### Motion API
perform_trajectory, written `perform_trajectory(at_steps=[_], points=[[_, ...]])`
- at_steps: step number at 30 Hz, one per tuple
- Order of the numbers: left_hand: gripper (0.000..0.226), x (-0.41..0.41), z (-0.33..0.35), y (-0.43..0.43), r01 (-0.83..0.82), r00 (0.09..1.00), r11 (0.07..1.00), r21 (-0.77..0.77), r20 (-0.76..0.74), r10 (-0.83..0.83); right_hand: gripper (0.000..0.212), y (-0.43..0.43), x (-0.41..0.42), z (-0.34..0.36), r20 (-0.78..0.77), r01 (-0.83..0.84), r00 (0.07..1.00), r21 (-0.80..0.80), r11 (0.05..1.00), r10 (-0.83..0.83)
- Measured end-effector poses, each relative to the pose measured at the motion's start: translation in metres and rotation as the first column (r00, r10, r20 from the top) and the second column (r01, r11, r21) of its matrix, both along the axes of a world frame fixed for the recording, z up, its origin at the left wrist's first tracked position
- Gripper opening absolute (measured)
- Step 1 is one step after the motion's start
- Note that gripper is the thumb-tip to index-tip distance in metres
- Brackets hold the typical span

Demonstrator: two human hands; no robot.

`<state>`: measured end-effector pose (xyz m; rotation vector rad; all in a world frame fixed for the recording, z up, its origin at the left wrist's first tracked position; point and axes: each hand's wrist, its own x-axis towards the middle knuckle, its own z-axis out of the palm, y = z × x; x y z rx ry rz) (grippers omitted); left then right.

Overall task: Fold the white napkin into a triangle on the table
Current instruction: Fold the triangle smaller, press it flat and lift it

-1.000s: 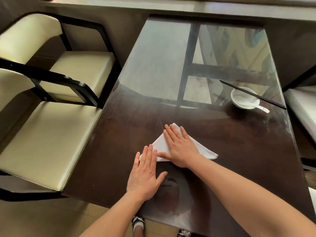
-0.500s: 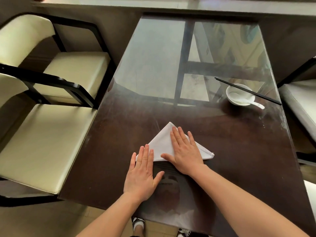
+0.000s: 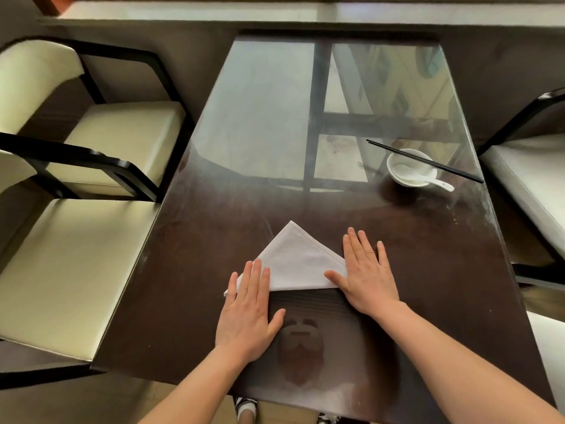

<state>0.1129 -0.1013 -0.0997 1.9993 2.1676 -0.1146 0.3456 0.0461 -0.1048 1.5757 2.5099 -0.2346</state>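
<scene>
The white napkin (image 3: 295,263) lies flat on the dark glass-topped table (image 3: 189,270), folded into a triangle with its apex pointing away from me. My left hand (image 3: 249,310) lies flat with straight fingers, its fingertips pressing the napkin's left corner. My right hand (image 3: 365,273) is also flat, fingers spread, covering the napkin's right corner with the thumb along the near edge. The middle of the triangle shows between the two hands.
A white bowl (image 3: 411,172) with a white spoon (image 3: 440,184) in it stands at the far right, black chopsticks (image 3: 425,161) laid across it. Cream-cushioned chairs (image 3: 61,270) stand along the left, another chair (image 3: 532,185) on the right.
My right hand has slid rightward across the napkin from its middle to its right corner, uncovering the triangle's centre. My left hand stays on the left corner.
</scene>
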Motion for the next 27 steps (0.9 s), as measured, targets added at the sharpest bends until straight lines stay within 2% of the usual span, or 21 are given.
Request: perform_trajectory(at_steps=[3,7,10,15,18,24,27], points=[[0.084,0.023,0.002,0.023,0.144,0.989,0.989,0.033,0.026,-0.145,0.100,0.000,0.001,-0.001,0.005,-0.002,1.000,0.003,1.000,0.002],[0.085,0.046,-0.004,0.036,0.253,0.967,0.966,-0.044,0.007,-0.253,0.099,0.001,0.001,-0.002,-0.006,-0.002,1.000,0.002,1.000,0.002],[0.088,0.037,-0.009,0.027,0.198,0.980,0.978,-0.064,0.004,-0.198,0.098,0.000,0.001,-0.004,-0.003,-0.003,1.000,0.003,1.000,0.003],[0.092,-0.015,-0.011,-0.013,-0.046,0.999,0.998,-0.042,-0.026,0.045,0.095,0.001,0.002,-0.002,-0.007,0.000,1.000,-0.007,1.000,0.000],[0.093,-0.038,-0.010,-0.034,-0.143,0.989,0.987,-0.079,-0.049,0.140,0.095,0.000,0.002,-0.002,-0.012,0.002,1.000,-0.009,1.000,-0.002],[0.092,-0.038,-0.008,-0.036,-0.149,0.989,0.986,-0.079,-0.033,0.147,0.099,0.001,-0.001,0.012,0.021,0.010,1.000,-0.060,0.998,-0.009],[0.093,-0.038,-0.008,-0.036,-0.152,0.988,0.986,-0.069,-0.020,0.151,0.098,-0.012,-0.023,0.027,-0.054,-0.088,0.995,0.035,0.996,0.089]])
